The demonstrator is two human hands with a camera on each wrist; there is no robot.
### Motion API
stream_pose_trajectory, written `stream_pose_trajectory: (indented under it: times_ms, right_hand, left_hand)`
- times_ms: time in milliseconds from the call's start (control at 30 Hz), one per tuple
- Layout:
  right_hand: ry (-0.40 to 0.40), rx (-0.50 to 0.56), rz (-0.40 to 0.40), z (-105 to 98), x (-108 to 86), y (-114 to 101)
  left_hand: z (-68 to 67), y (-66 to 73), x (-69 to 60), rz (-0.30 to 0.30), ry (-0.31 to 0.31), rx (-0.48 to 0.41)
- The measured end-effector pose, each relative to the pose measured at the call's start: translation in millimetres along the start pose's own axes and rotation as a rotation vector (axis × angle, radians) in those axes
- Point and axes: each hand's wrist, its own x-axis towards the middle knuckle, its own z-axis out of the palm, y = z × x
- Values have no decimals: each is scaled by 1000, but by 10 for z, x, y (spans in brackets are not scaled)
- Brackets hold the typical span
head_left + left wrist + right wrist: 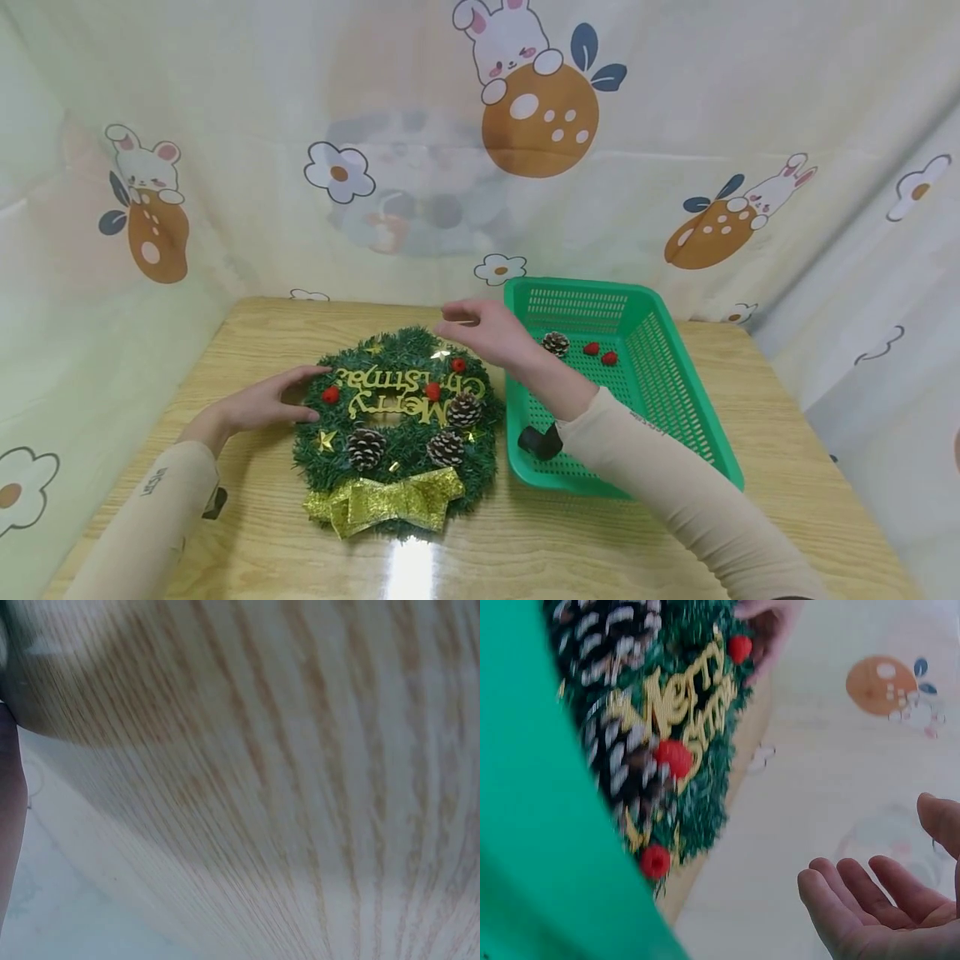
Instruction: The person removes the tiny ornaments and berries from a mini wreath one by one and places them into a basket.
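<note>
A green tinsel wreath (pixel 480 467) lies on the table with a gold "Merry Christmas" sign (pixel 397 407), upside down from my side. Pine cones (pixel 366 448), red berries (pixel 331 394), gold stars (pixel 325 440) and a gold bow (pixel 405 502) decorate it. My left hand (pixel 262 404) is at the wreath's left edge, thumb and fingers spread; whether it touches is unclear. Raised over the gap between wreath and basket, my right hand (pixel 491 332) has loosely bent fingers. Nothing is in it in the right wrist view, where its fingers (pixel 855 892) show.
To the right stands a green plastic basket (pixel 697 375) holding a pine cone (pixel 556 343) and two red berries (pixel 601 354). My right forearm (pixel 645 450) crosses over it. A patterned curtain (pixel 420 92) hangs behind the wooden table (pixel 262 533). The left wrist view is mostly tabletop (pixel 262 825).
</note>
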Motion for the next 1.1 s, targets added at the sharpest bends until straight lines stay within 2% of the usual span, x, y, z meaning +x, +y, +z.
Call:
stream_pose_trajectory:
  times_ms: [400,767,1100]
  right_hand:
    - [-63,-2,-53,437,-142,-124]
    - [-83,20,-36,808,-286,-123]
    - [-96,-76,-70,1103,-290,-49]
  left_hand:
    - [-5,15,1,-7,4,8]
    - [-2,4,7,3,-6,-2]
    - [-5,3,5,12,-19,-13]
